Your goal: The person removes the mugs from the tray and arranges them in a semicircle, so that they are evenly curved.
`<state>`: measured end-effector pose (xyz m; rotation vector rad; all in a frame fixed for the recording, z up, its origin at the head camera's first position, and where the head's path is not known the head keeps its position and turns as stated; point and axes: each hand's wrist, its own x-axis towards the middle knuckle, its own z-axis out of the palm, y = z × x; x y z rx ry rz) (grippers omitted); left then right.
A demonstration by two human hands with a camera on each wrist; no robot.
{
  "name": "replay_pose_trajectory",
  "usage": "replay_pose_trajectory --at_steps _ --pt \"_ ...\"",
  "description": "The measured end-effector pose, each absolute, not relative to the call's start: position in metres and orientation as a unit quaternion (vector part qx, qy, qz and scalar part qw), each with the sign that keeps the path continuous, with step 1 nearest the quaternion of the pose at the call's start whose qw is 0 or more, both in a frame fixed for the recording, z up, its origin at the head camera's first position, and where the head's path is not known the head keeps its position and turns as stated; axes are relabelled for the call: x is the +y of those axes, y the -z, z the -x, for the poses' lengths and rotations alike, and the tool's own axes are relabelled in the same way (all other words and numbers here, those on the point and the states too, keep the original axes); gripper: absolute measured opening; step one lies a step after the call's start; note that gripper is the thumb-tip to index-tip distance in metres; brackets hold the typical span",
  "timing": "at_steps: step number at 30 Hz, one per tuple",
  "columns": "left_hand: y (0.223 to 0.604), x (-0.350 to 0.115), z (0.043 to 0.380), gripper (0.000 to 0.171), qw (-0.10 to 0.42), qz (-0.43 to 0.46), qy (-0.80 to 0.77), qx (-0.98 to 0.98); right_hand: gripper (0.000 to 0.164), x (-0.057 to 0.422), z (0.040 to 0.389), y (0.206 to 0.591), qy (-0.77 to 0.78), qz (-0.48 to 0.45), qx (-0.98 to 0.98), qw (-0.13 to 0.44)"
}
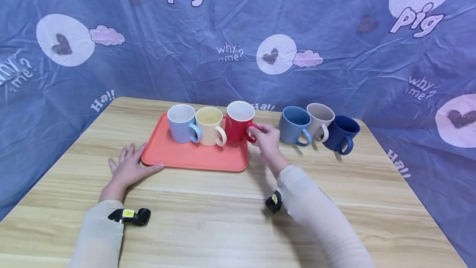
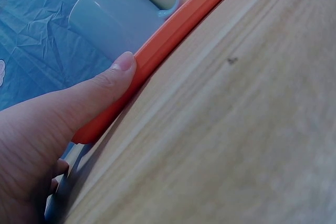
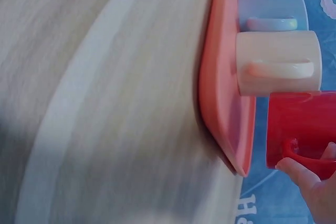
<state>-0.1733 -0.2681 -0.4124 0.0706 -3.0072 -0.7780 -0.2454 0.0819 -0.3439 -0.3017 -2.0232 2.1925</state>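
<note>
My right hand point(image 1: 268, 142) pinches the handle of a red mug point(image 1: 235, 129) with a white inside, over the right end of a coral-red tray point(image 1: 197, 158). In the right wrist view a gap shows between the mug's base and the tray. Beside it on the tray stand a cream mug point(image 1: 206, 133) and a light blue mug point(image 1: 181, 129), handles toward the front right. At the tray's front left corner, my left hand point(image 1: 128, 171) lies with spread fingers. Its thumb point(image 2: 113, 80) touches the tray's edge in the left wrist view.
Right of the tray, a medium blue mug point(image 1: 291, 125), a pale grey mug point(image 1: 316, 121) and a dark blue mug point(image 1: 336, 135) stand close together on the wooden table point(image 1: 208, 222). A patterned blue cloth point(image 1: 208, 24) hangs behind the table.
</note>
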Motion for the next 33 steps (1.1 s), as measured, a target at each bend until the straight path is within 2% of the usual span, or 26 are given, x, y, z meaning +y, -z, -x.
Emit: replay_pose_trajectory --at_steps 21,33 --pt "0.414 -0.27 0.174 0.104 0.019 -0.022 0.253 -0.967 0.025 0.136 0.23 0.34 -0.703 0.113 -0.699 0.064" --pt "0.413 -0.269 0.173 0.104 0.02 -0.021 0.256 -0.966 0.012 0.162 0.226 0.355 -0.705 0.106 -0.697 0.076"
